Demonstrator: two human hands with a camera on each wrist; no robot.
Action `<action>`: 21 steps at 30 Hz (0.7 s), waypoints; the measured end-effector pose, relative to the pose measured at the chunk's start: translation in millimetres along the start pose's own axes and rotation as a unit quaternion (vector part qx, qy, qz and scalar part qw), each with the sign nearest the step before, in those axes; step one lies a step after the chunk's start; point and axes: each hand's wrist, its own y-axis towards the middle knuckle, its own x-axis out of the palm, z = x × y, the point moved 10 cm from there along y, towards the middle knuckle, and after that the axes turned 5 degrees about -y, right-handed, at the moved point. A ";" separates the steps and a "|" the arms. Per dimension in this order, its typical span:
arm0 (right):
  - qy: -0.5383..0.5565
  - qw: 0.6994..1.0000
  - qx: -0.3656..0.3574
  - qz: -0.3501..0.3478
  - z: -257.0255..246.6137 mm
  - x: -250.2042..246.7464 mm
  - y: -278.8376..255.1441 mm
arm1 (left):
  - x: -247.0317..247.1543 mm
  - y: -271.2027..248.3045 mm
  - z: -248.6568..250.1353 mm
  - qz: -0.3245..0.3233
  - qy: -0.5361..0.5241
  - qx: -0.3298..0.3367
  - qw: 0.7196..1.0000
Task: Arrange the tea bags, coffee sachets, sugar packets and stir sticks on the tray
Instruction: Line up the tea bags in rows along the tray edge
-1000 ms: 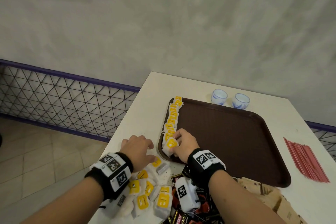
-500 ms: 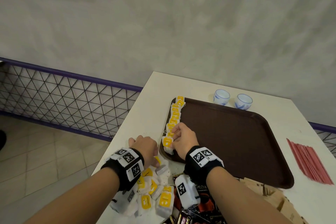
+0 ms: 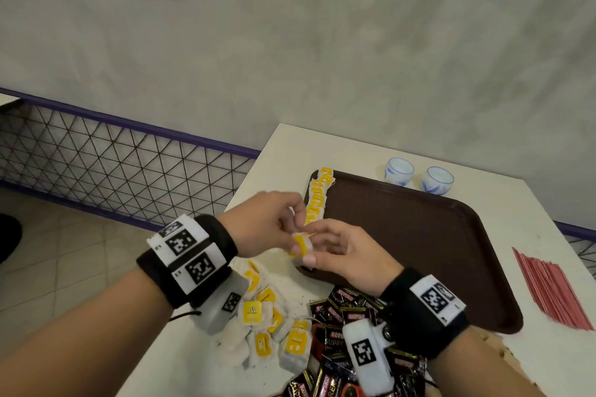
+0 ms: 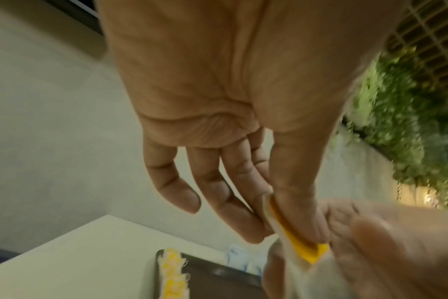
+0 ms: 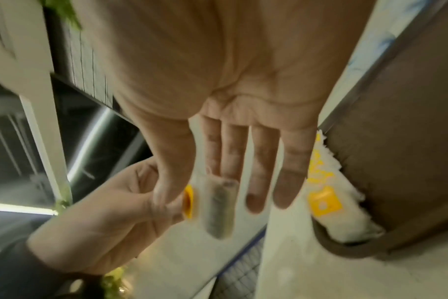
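Pinching one white tea bag [image 3: 302, 244] with yellow tag, both hands' grips together: left hand [image 3: 261, 222], right hand [image 3: 348, 251].

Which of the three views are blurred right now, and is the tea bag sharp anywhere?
Head view: mostly sharp; the white tea bag with yellow tag reads clearly between both hands. Left wrist view: right edge smeared. Right wrist view: motion-blurred throughout, tea bag soft.

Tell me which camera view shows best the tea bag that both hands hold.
The head view: the tea bag is sharp there, pinched between the left hand and the right hand beside the tray. The left wrist view shows only its edge under the thumb; the right wrist view shows it blurred, end-on.
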 end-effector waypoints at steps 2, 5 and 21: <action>0.047 0.999 -0.010 0.000 -6.4 3.3 -7.2 | -2.3 -3.3 13.0 0.012 -0.026 0.026 0.999; 0.045 0.998 -0.002 0.053 -5.3 -8.6 -13.3 | -4.6 -10.9 16.8 0.042 -0.027 0.044 0.998; 0.290 0.934 0.127 0.167 75.1 -64.4 -46.5 | 48.3 -45.4 -72.6 -0.093 0.192 -0.077 0.974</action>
